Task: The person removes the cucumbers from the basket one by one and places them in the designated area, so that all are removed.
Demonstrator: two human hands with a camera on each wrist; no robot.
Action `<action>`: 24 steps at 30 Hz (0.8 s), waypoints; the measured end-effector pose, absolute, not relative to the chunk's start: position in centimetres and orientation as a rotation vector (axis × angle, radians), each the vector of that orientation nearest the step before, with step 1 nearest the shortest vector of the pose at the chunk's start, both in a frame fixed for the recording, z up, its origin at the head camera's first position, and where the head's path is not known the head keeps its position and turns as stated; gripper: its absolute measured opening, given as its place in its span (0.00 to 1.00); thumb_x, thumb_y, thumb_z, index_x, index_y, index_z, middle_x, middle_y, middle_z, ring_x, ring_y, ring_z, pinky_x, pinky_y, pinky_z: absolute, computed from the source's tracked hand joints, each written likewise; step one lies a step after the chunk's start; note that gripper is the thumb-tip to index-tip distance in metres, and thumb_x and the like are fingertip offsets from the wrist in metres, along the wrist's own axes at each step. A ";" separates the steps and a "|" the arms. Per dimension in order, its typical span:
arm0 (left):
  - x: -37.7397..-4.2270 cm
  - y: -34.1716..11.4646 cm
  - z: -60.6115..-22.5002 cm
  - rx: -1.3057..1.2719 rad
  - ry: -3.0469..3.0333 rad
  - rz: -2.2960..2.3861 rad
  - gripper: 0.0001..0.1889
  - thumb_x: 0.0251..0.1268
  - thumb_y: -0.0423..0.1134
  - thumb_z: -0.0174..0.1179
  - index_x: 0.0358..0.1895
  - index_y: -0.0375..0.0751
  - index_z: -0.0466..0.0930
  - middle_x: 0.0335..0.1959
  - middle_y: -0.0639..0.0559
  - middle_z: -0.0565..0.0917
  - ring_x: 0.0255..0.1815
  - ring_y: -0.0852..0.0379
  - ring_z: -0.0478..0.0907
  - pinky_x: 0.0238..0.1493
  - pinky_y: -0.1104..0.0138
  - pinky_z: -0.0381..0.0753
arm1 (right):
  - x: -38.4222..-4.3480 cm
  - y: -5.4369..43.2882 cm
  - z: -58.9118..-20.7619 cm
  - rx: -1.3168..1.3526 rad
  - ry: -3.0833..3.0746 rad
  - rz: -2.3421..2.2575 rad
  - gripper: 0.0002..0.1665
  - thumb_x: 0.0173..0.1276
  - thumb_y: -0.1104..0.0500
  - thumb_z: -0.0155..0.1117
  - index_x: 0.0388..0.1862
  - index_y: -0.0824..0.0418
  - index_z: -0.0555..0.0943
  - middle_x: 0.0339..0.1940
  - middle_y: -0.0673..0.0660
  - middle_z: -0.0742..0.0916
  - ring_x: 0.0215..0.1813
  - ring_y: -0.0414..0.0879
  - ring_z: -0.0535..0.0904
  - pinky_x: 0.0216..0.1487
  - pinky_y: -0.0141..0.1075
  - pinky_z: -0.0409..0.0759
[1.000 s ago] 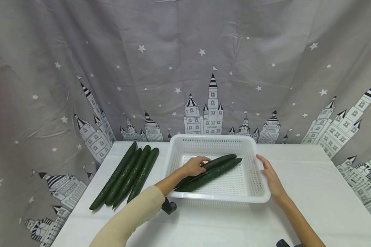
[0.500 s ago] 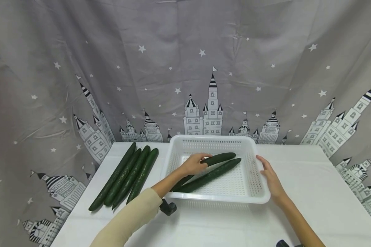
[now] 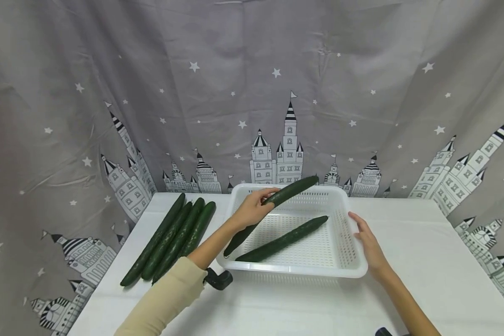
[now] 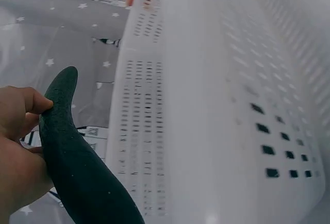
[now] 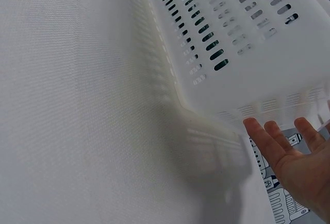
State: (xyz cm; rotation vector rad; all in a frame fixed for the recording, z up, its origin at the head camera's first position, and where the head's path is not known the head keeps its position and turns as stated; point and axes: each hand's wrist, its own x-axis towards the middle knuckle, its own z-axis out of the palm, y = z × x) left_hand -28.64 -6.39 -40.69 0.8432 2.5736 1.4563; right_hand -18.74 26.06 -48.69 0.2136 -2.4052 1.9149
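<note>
My left hand [image 3: 251,211] grips a long dark green cucumber [image 3: 293,191] around its middle, holding it slanted above the left part of a white perforated plastic basket [image 3: 294,269]. In the left wrist view, thumb and fingers pinch this cucumber [image 4: 77,157] from the side, with the basket wall [image 4: 191,105] beyond. A second cucumber [image 3: 285,240] lies diagonally on the basket floor. My right hand [image 3: 369,245] is at the basket's right side. The right wrist view has that hand [image 5: 301,170] with fairly straight fingers, fingertips right at the basket wall [image 5: 268,74].
Several more cucumbers [image 3: 164,242] lie side by side on the white-covered table [image 3: 403,224], left of the basket. A grey curtain [image 3: 218,93] printed with castles and stars hangs behind the table.
My left hand has lifted one cucumber off the basket floor, up and to the left, away from the cucumber beside it. The right hand has stayed at the basket's side.
</note>
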 end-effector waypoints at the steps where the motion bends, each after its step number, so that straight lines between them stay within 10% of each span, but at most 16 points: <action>1: -28.6 -6.7 -40.3 0.840 2.580 1.469 0.25 0.70 0.30 0.53 0.70 0.40 0.73 0.40 0.46 0.81 0.28 0.56 0.70 0.30 0.64 0.70 | -18.8 26.1 -48.8 0.214 -2.405 1.914 0.34 0.76 0.63 0.29 0.81 0.63 0.47 0.81 0.67 0.48 0.77 0.69 0.47 0.63 0.35 0.65; 8: -28.7 -9.0 -38.0 0.824 2.584 1.557 0.25 0.72 0.30 0.53 0.71 0.43 0.71 0.42 0.43 0.81 0.33 0.52 0.69 0.34 0.62 0.68 | -18.8 26.3 -49.1 0.213 -2.383 1.921 0.34 0.76 0.63 0.29 0.81 0.63 0.48 0.81 0.67 0.48 0.77 0.71 0.48 0.55 0.23 0.69; 17: -29.1 -14.4 -37.1 0.642 2.644 1.641 0.25 0.73 0.30 0.53 0.73 0.40 0.69 0.50 0.39 0.80 0.40 0.49 0.70 0.38 0.60 0.69 | -18.8 26.3 -49.0 0.212 -2.404 1.909 0.35 0.76 0.63 0.29 0.81 0.64 0.47 0.81 0.68 0.47 0.77 0.71 0.46 0.66 0.56 0.59; 24: -29.1 -20.1 -37.6 0.489 2.738 1.614 0.26 0.75 0.31 0.52 0.75 0.40 0.65 0.56 0.35 0.77 0.42 0.47 0.67 0.42 0.56 0.66 | -18.9 26.2 -48.9 0.215 -2.413 1.911 0.35 0.76 0.63 0.30 0.81 0.63 0.47 0.81 0.67 0.47 0.78 0.69 0.46 0.64 0.35 0.63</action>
